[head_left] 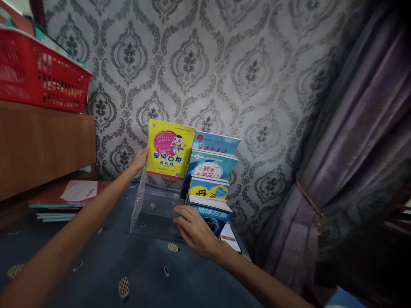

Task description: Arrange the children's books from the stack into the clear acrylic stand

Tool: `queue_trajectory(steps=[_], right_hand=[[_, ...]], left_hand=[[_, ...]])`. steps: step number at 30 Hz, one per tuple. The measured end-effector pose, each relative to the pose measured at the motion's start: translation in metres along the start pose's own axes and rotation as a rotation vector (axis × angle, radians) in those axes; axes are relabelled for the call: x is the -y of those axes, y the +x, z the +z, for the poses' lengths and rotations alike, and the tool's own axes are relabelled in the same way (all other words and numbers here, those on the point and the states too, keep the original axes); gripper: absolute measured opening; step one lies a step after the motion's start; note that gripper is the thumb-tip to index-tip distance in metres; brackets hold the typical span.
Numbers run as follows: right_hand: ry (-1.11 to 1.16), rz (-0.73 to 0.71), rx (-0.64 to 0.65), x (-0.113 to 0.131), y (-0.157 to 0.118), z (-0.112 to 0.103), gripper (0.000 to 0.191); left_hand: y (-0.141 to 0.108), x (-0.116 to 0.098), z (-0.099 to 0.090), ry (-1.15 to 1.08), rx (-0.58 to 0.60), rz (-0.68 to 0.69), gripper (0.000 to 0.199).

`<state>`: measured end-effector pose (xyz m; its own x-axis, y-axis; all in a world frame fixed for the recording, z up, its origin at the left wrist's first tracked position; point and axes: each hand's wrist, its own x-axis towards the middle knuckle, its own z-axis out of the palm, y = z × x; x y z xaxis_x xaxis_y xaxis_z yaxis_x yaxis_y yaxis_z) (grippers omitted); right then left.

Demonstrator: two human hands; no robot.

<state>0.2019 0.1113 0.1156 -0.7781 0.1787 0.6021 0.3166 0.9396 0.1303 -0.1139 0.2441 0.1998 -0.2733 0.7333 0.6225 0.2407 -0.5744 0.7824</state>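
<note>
The left hand (pixel 140 158) is at the left edge of a yellow book (pixel 171 149), its fingers close together; whether they pinch the book cannot be told. The yellow book stands upright, leaning back slightly, in the rear left of a clear stepped rack (pixel 157 209), with a cartoon child and a pink circle on its cover. The right hand (pixel 195 229) is palm down at the front of the rack, fingers together and loosely bent, just in front of the blue books; its thumb is hidden, and whether it grips anything cannot be told.

Beside the yellow book, the right half of the rack carries a column of books in rising rows: a dark blue book (pixel 221 214) in front, a blue-and-yellow book (pixel 208 188) behind it, then a teal book (pixel 213 164), and a light blue book (pixel 216 143) at the back.

Just right of the rack lies a phone (pixel 230 237) with a lit screen. The surface (pixel 144 269) is dark blue with yellow spotted ovals. To the left sit stacked red folders (pixel 48 196) with a white sheet (pixel 79 190) on top, near a wooden cabinet (pixel 48 145) bearing a red basket (pixel 61 81). Behind is a grey patterned wall (pixel 221 64); at right hangs a tied purple-grey curtain (pixel 295 226).
</note>
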Motion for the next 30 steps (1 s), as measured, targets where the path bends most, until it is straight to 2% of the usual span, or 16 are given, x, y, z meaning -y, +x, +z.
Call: queue_trajectory(steps=[7, 14, 18, 21, 23, 26, 28, 30], right_hand=[[0.032, 0.023, -0.014, 0.0, -0.01, 0.003, 0.023], [0.065, 0.049, -0.012, 0.011, -0.019, 0.005, 0.024], [0.121, 0.077, -0.031, 0.021, -0.026, 0.011, 0.025], [0.176, 0.12, -0.015, 0.032, -0.034, 0.022, 0.025], [0.223, 0.137, 0.0, 0.04, -0.041, 0.035, 0.025], [0.321, 0.18, -0.012, 0.056, -0.051, 0.06, 0.025], [0.395, 0.202, -0.009, 0.073, -0.052, 0.073, 0.026], [0.468, 0.195, 0.05, 0.098, -0.044, 0.078, 0.028]], left_hand=[[-0.003, -0.003, 0.005, -0.023, 0.006, 0.004, 0.089], [-0.007, -0.008, 0.005, -0.004, 0.005, 0.019, 0.089], [-0.007, -0.013, 0.006, 0.051, -0.015, 0.047, 0.083], [-0.013, -0.009, 0.003, 0.141, -0.08, 0.062, 0.07], [-0.026, 0.001, -0.005, 0.233, -0.136, 0.05, 0.059], [-0.057, 0.023, -0.027, 0.409, -0.187, -0.005, 0.045], [-0.08, 0.038, -0.046, 0.545, -0.196, -0.056, 0.04], [-0.099, 0.048, -0.067, 0.686, -0.201, -0.108, 0.036]])
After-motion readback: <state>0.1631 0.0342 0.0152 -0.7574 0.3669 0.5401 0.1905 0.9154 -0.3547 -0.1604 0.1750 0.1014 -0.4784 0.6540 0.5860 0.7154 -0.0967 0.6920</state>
